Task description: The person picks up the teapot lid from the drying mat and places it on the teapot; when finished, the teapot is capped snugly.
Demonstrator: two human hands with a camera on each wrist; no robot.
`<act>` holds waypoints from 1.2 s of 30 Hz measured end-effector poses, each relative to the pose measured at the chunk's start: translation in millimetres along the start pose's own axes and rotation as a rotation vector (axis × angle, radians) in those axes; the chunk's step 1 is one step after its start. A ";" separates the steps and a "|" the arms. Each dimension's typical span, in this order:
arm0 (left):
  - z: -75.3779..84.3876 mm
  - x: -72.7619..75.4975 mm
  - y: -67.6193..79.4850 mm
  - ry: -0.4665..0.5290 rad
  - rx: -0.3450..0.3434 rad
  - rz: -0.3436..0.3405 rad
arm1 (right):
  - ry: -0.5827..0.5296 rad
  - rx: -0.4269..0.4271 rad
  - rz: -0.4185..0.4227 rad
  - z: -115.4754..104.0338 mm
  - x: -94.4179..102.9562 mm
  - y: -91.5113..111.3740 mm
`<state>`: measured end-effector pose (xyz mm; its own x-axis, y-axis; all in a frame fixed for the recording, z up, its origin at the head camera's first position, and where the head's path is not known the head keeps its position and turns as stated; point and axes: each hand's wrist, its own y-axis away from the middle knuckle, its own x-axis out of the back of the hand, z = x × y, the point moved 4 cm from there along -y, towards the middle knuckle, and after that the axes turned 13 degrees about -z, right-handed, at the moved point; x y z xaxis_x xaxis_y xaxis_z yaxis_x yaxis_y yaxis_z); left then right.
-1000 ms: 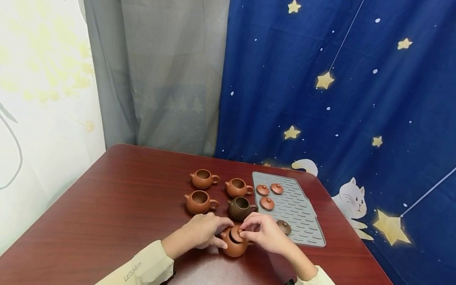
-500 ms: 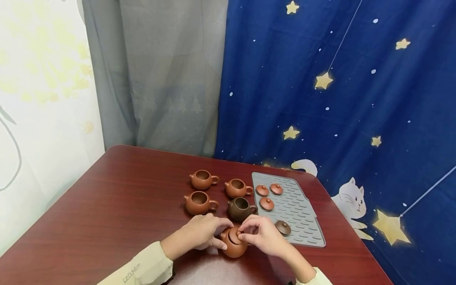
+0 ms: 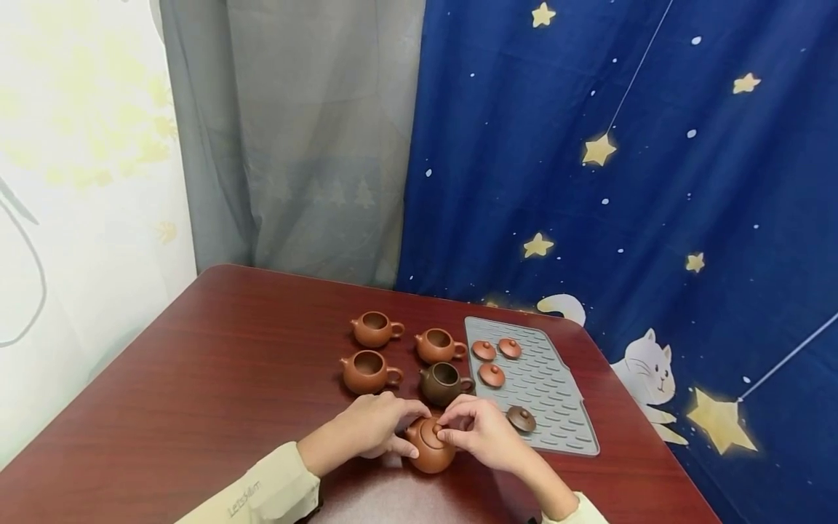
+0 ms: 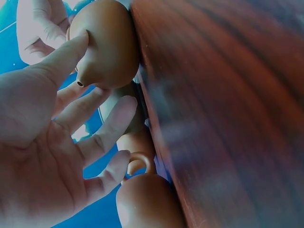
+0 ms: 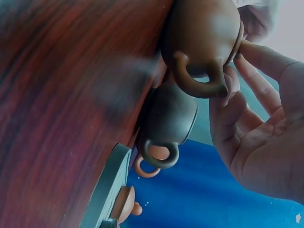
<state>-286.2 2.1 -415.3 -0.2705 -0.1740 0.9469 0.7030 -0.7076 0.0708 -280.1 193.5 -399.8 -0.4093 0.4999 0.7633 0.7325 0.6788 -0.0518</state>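
An orange-brown clay teapot (image 3: 432, 461) stands near the front of the table, its spout (image 4: 83, 78) toward my left hand (image 3: 374, 428). Thumb and fingers of that hand grip the pot on both sides of the spout. My right hand (image 3: 489, 434) pinches the knob of the round lid (image 3: 428, 434), which sits level in the pot's mouth. In the right wrist view the pot's handle (image 5: 199, 85) shows beside the right fingers. Just behind is a dark brown lidless teapot (image 3: 440, 386).
Lidless orange-brown teapots stand farther back, among them one at the left (image 3: 364, 372) and one at the right (image 3: 435, 346). A grey mat (image 3: 556, 393) on the right bears several lids, including a dark brown lid (image 3: 521, 418). Curtains hang behind the table (image 3: 216, 349).
The lid was tilted with a dark gap at its left side; it has settled down flat into the teapot's mouth. Both hands have stayed almost in place.
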 end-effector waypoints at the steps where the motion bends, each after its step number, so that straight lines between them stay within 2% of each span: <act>1: -0.6 -0.2 -0.2 0.006 0.001 -0.002 | -0.001 -0.006 0.000 0.1 0.0 0.2; 7: -2.4 -1.3 1.0 0.017 0.010 -0.013 | 0.001 -0.001 -0.004 2.2 -2.0 0.9; 17: 1.4 2.5 -0.2 -0.035 -0.033 0.016 | -0.073 0.000 -0.006 0.6 0.4 2.9; 21: 0.2 3.4 -1.9 -0.041 -0.030 0.000 | -0.059 -0.002 0.004 0.6 0.8 2.5; 27: 2.0 7.8 -2.5 -0.108 -0.019 -0.054 | -0.008 0.014 0.025 3.2 1.8 6.4; 30: 2.5 12.0 -3.4 -0.099 -0.010 -0.070 | -0.006 0.015 0.041 4.6 4.0 10.4; 33: 2.4 17.3 -5.7 -0.069 -0.007 -0.049 | -0.015 0.015 0.062 6.0 8.0 14.7; 36: 1.8 21.7 -9.3 -0.066 0.003 0.005 | -0.015 0.011 0.089 8.7 12.6 19.0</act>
<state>-297.5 6.1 -394.9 -0.2233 -0.1314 0.9658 0.7065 -0.7045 0.0675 -276.1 217.4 -396.8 -0.3506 0.5665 0.7458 0.7602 0.6372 -0.1267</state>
